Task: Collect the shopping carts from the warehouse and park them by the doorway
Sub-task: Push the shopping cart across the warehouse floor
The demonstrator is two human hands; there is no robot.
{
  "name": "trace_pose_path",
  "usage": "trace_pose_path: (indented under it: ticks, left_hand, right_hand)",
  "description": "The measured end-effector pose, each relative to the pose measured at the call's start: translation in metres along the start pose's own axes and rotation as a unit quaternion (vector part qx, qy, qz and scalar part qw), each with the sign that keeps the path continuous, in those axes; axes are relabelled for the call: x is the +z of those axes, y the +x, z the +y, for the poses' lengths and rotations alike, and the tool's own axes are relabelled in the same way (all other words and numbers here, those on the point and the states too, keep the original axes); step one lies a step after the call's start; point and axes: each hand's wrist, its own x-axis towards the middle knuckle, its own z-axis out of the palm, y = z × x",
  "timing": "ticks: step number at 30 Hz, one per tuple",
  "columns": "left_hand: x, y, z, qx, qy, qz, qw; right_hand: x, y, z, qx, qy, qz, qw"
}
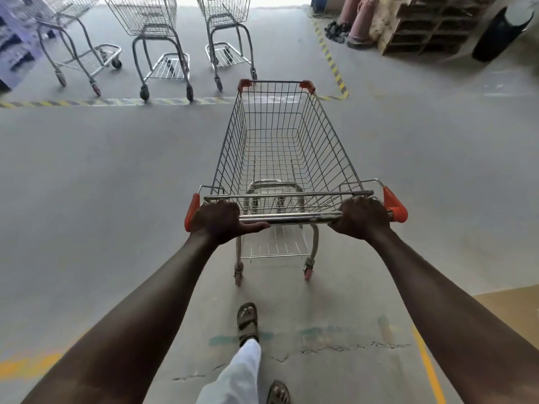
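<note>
Steel cart [287, 147] dead ahead at 12, left hand [217, 221] and right hand [361, 217] both wrapped round its handle bar [291, 218], so I'd steer gently into the gap right of the three parked carts [224, 30] at 11.

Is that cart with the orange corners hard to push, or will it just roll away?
The cart probably rolls easily: it sits on small wheels on smooth floor. Its wire basket is empty, so it is likely light. Left hand and right hand both grip the handle bar, which should keep it straight.
</note>
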Motion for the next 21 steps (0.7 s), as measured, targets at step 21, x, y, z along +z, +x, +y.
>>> trace_pose_path:
  ticks: [21]
  left_hand:
    - [-0.026, 0.355, 0.007, 0.063, -0.014, -0.017, 0.998]
  right_hand:
    - [-0.031, 0.325, 0.096, 0.063, -0.032, -0.043, 0.997]
